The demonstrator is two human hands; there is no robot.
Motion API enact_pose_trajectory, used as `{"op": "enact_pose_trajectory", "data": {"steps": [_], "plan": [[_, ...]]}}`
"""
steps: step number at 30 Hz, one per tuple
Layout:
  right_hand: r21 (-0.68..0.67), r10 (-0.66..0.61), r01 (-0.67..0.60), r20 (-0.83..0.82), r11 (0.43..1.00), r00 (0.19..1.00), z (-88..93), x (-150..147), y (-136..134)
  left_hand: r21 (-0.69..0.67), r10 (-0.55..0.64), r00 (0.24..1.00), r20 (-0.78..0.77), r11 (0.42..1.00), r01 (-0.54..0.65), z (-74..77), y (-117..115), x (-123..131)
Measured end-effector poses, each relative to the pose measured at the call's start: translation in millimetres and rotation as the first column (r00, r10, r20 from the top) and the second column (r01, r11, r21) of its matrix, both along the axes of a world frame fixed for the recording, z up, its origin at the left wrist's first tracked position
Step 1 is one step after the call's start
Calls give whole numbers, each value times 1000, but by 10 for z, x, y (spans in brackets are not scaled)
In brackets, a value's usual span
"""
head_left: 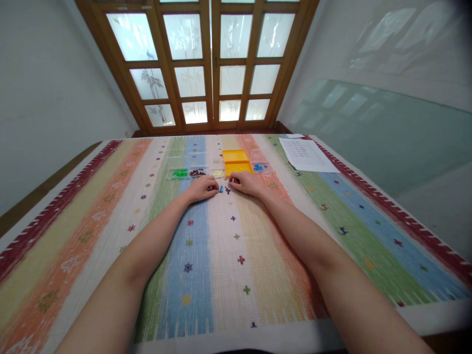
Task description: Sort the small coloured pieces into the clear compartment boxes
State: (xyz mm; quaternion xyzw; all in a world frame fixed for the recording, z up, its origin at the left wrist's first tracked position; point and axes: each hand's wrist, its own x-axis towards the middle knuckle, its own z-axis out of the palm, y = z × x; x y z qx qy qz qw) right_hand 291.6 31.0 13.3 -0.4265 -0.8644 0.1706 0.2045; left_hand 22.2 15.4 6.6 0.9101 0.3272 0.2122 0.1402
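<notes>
My left hand [203,189] rests on the striped tablecloth with its fingers curled inward and the fingertips close together. Facing it, my right hand [245,183] is pinched near the front edge of an open yellow box [236,156]. What either hand holds, if anything, is too small or hidden to name. Between the fingertips lie a few tiny blue pieces [221,189] and dark red pieces [227,190] on the cloth. Just beyond my left hand are clear boxes with green pieces [180,173], dark brown pieces [197,172] and pale yellow pieces [218,173].
Right of the yellow box, another clear box contains blue pieces [259,167]. A printed paper sheet [308,155] lies at the far right of the table. The patterned tablecloth [191,295] covers the table, and wooden doors with glass panes [195,81] stand behind it.
</notes>
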Motion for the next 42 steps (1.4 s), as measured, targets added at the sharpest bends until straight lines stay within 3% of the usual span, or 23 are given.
{"op": "enact_pose_trajectory", "data": {"steps": [3, 6, 12, 20, 26, 30, 33, 37, 39, 42], "plan": [[122, -215, 223, -75, 967, 974, -6, 101, 92, 10, -1, 1000, -1, 1000, 1, -10, 1, 11], [193, -425, 458, -191, 868, 885, -31, 291, 232, 25, 14, 1000, -8, 1000, -14, -17, 2, 22], [200, -643, 695, -269, 691, 717, -174, 711, 467, 23, 32, 999, -7, 999, -32, -32, 8, 19], [183, -709, 759, -273, 625, 650, -323, 859, 586, 22, 12, 1000, 2, 1000, -12, -51, 29, 2], [191, -694, 751, -291, 632, 658, -327, 832, 587, 19, 33, 999, 7, 999, -33, -52, 21, 27], [194, -680, 739, -295, 645, 671, -303, 796, 557, 13, 126, 983, 135, 992, -129, -55, 84, -33], [194, -667, 728, -300, 657, 682, -280, 772, 541, 10, 343, 895, 284, 933, -361, -52, 203, -245], [187, -650, 712, -302, 677, 698, -256, 741, 531, -4, 660, 610, 440, 680, -733, -62, 381, -631], [189, -642, 705, -304, 684, 704, -247, 726, 524, -63, 718, 517, 466, 609, -790, -89, 446, -766], [180, -638, 699, -301, 692, 709, -227, 708, 502, -185, 760, 442, 477, 578, -795, -136, 494, -847]]}}
